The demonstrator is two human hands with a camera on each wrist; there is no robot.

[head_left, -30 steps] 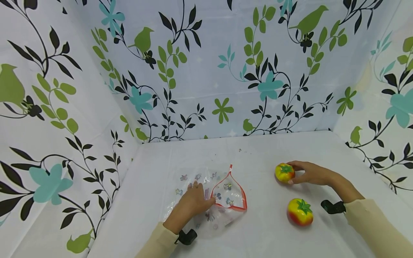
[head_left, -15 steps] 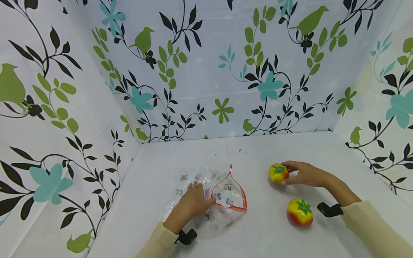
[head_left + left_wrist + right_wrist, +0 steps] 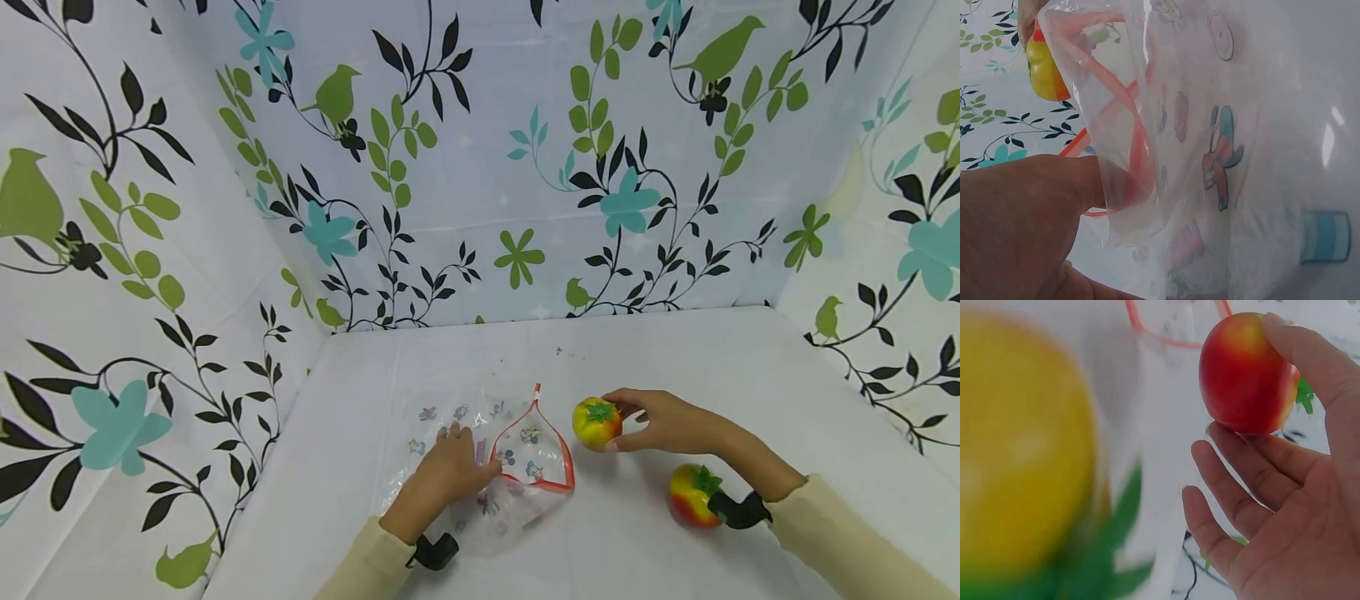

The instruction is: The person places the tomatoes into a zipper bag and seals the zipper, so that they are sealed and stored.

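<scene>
My right hand (image 3: 667, 425) pinches a small yellow-red toy tomato (image 3: 597, 423) between thumb and fingertips. Its green leaf crown faces up in the head view, and its red underside (image 3: 1244, 375) shows in the right wrist view. A clear plastic bag (image 3: 517, 500) with printed figures and a red-edged mouth lies left of this tomato, the mouth standing open. My left hand (image 3: 444, 471) holds the bag, thumb hooked at the red edge; in the left wrist view that thumb (image 3: 1088, 178) shows partly behind the clear film. The other fingertips are mostly hidden there.
A second toy tomato (image 3: 688, 492) rests on the white table (image 3: 615, 550) beneath the right forearm, partly covered by the black wrist camera (image 3: 738, 508). Another black camera (image 3: 435, 552) sits on the left wrist. Patterned cloth (image 3: 465, 192) encloses the table's back and sides.
The right hand has carried the toy tomato leftward, close to the bag's open mouth. Its wrist camera now overlaps the second tomato. The left hand and the bag stay in place.
</scene>
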